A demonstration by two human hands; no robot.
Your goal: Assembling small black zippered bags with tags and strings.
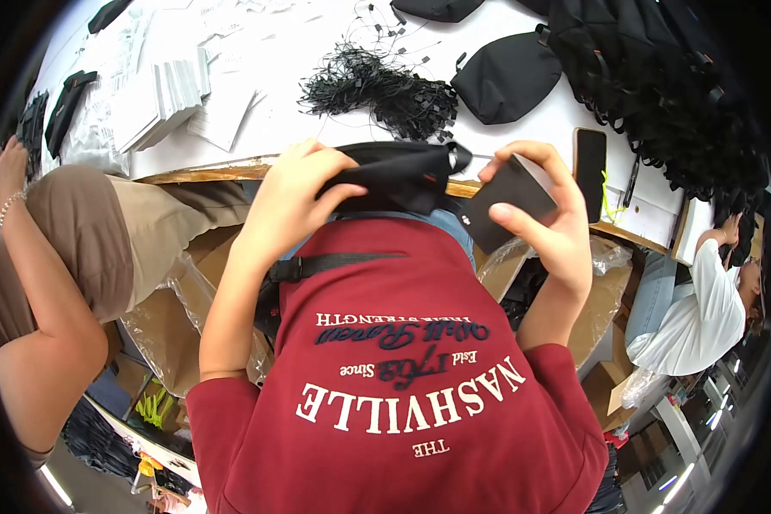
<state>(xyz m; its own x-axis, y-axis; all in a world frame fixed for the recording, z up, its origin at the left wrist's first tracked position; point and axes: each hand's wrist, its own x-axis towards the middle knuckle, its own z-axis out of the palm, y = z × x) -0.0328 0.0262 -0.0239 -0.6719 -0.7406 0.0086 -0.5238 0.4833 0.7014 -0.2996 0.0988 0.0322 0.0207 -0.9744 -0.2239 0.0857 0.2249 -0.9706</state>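
Left hand (295,197) pinching the left part of a black pouch (394,182) between thumb and fingers; right hand (552,214) gripping a flat black square (510,193), thumb on its face. The pouch is held over the lap at the near edge of the white desk (274,107), its loop toward the right hand; the square is just to its right, apart from it. Beside the right hand lies a phone (589,167), with a pen (632,182) to its right. Beyond the pouch, black cords (385,92) form a tangled heap; to their right, a second pouch (510,79) and a pile of black bags (642,86). At left, a stack of white cards (167,96). Flanking figures: one person in brown (90,240), one in white (690,313)
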